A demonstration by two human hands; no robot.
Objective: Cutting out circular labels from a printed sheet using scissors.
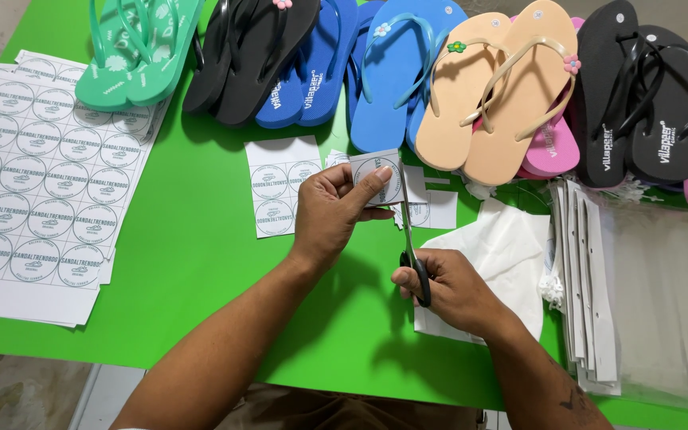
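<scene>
one green worktop (201,239) carries a row of flip-flops (408,72) in many colours along its far edge, big white sheets of round labels (33,183) at the left, and a smaller label sheet (276,185) in the middle. the left hand (332,209) pinches a small label piece (382,177) mid-worktop, while the right hand (451,291) grips black-handled scissors (412,251), blades under the piece. cutting cleanly, i judge, means keeping the paper taut and steering just outside the printed circle.

Flip-flops (471,87) in a row, printed label sheets (33,183), green table (193,239), white bag (503,247)
</scene>
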